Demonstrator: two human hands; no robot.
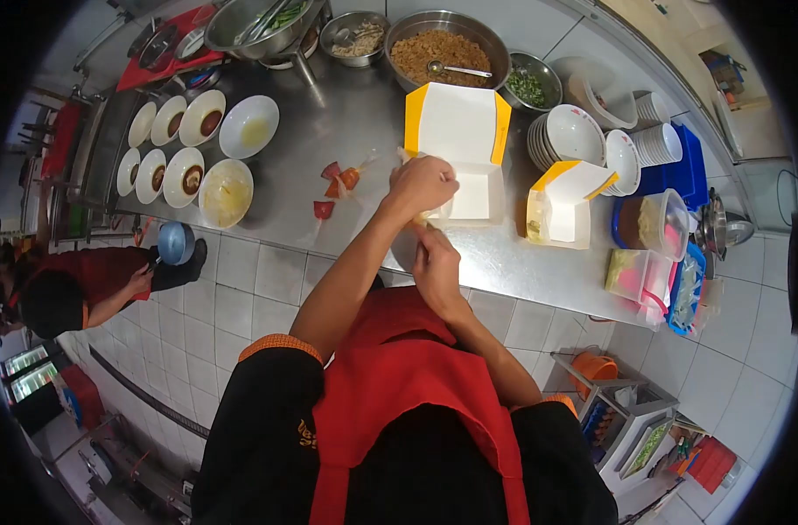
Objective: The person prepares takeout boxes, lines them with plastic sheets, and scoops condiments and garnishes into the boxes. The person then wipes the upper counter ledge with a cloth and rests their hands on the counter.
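My left hand (423,185) is closed at the left edge of a large open takeaway box (475,194), which is white inside with yellow outer flaps. Just below it, my right hand (437,264) is closed near the table's front edge. Something pale, perhaps a clear plastic bag, shows between the two hands; my fingers hide most of it. To the left lie small clear bags of red-orange sauce (342,182). A smaller open yellow-and-white box (563,219) stands on the right, with something wrapped in plastic inside.
Several white bowls (248,127), some with dark sauce, stand at the table's left. Along the back are a steel basin of brown food (441,54), chopped greens (528,83) and stacked bowls (577,133). Plastic tubs (653,224) stand right. A co-worker holds a blue pan (176,243) at left.
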